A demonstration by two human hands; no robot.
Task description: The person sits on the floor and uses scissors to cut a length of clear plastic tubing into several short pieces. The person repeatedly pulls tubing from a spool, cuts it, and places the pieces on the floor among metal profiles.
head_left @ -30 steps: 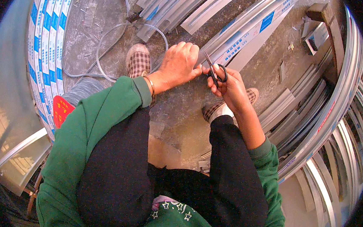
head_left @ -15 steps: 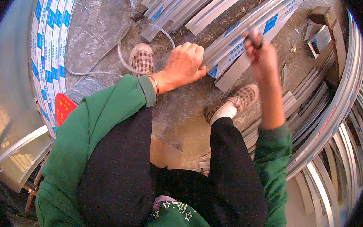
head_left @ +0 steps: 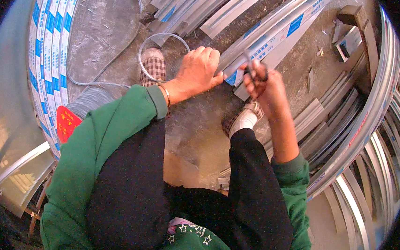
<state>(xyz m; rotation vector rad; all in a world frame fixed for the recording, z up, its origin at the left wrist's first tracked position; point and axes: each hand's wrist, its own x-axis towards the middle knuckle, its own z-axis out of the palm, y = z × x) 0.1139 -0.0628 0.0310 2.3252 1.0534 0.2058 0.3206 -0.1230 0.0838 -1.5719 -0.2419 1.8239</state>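
Observation:
My left hand (head_left: 198, 69) is closed, knuckles up, at the near end of a long metal profile (head_left: 268, 34) with blue-and-white film. Its thumb lies close to the profile's end. A thin grey strip (head_left: 140, 54) loops out from under this hand and wrist, above my left shoe; the fingertips gripping it are hidden below the hand. To the right of the profile's end, my right hand (head_left: 271, 88) holds scissors (head_left: 259, 72) by their dark handles. The blades point up and left and are blurred.
A spool of grey strip (head_left: 93, 98) with a red label (head_left: 67, 124) stands at my left, beside upright film-wrapped profiles (head_left: 51, 43). More metal profiles (head_left: 195, 5) lie ahead on the floor. Curved-looking profiles and a wooden piece (head_left: 367, 37) are at the right.
My right hand has moved left and down with the scissors, closer to the left hand. The left hand stays almost in place. The strip's loop beside it looks rounder, and my right foot has shifted.

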